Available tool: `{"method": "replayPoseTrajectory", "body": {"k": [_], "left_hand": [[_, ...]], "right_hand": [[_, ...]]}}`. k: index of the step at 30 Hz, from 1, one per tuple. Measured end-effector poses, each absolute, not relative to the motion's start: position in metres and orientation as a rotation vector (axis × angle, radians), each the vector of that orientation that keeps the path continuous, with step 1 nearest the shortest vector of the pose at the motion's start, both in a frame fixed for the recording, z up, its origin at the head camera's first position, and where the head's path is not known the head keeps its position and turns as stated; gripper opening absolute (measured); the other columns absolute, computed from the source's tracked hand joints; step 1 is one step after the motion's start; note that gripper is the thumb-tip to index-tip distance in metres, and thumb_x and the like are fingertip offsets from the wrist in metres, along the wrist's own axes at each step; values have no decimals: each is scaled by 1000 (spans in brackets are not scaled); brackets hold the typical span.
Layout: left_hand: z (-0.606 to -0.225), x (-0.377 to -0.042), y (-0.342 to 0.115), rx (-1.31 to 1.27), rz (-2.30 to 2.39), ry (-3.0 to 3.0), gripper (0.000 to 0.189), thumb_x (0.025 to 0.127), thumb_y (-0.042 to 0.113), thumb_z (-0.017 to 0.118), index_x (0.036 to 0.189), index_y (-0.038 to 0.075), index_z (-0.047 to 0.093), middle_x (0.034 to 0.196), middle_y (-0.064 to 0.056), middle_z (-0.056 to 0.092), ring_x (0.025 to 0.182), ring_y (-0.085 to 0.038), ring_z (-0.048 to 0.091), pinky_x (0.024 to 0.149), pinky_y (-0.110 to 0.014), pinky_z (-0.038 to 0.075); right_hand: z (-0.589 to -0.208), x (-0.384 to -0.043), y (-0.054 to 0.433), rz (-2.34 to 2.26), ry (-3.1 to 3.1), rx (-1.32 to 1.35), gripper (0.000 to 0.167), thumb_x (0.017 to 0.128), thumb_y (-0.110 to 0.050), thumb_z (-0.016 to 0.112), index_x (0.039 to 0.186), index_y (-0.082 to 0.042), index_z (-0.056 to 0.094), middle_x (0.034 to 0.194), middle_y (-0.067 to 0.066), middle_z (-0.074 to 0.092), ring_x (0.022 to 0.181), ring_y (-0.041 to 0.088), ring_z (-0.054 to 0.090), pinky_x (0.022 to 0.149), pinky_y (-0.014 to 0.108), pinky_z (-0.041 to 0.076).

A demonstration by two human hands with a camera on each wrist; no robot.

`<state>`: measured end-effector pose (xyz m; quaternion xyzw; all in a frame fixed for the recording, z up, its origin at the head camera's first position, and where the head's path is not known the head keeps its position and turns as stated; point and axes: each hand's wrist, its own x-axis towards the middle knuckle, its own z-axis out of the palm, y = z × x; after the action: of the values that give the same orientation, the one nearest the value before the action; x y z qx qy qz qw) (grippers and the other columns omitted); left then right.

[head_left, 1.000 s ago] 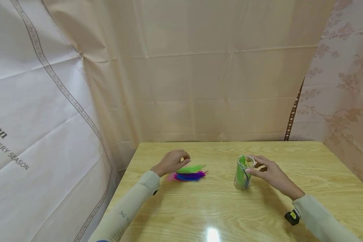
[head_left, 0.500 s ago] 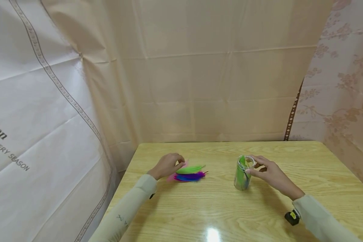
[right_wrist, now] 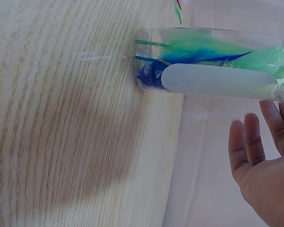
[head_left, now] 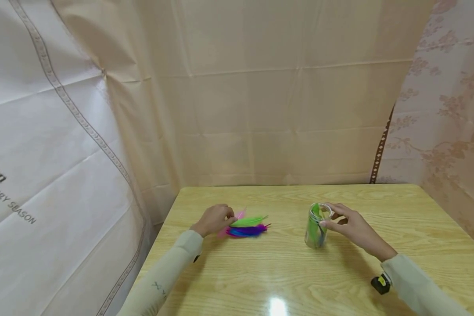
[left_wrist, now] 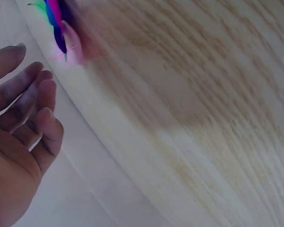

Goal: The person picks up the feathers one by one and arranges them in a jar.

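Observation:
My left hand [head_left: 214, 220] is at the left end of a small pile of feathers, its fingers loosely bent and the thumb apart from them in the left wrist view. A lime green feather [head_left: 250, 221] lies on top, above purple and blue feathers [head_left: 247, 230], with pink feathers [head_left: 241, 214] at the edge. On the right, a clear jar [right_wrist: 217, 81] stands upright without a lid, holding green and blue feathers [head_left: 313, 228] and bearing a pale oval label. My right hand [head_left: 349, 224] grips its rim between thumb and fingers, the other fingers spread beside the wall.
The wood-grain table [head_left: 284, 267] carries the jar and the feather pile, with a gap between them. Beige cloth [head_left: 237, 109] hangs behind the table's far edge. Pale printed sheets [head_left: 63, 175] hang at the left and right.
My left hand has moved left and a little down toward the near side, uncovering more of the pink feathers. The right hand and the jar have stayed in place.

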<state>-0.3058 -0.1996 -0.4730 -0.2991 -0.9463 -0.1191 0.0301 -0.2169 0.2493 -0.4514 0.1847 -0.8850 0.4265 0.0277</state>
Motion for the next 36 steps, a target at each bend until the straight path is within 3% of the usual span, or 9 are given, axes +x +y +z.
{"method": "replayPoseTrajectory", "body": {"k": [16, 36], "left_hand": [[-489, -308, -199, -866, -277, -3037, 24, 94, 37, 76, 92, 14, 74, 86, 5, 68, 74, -8, 61, 63, -28, 53], [-493, -309, -198, -810, -420, -3033, 15, 93, 22, 79, 83, 17, 71, 84, 8, 67, 79, -9, 62, 68, -30, 55]], "right_hand": [[-453, -217, 249, 1326, -2723, 558, 65, 101, -39, 66, 156, -13, 45, 144, 7, 54, 113, 22, 53, 88, 29, 50], [-450, -216, 248, 1325, -2732, 562, 64, 102, -38, 66, 156, -12, 44, 143, 7, 54, 113, 22, 53, 89, 30, 50]]}}
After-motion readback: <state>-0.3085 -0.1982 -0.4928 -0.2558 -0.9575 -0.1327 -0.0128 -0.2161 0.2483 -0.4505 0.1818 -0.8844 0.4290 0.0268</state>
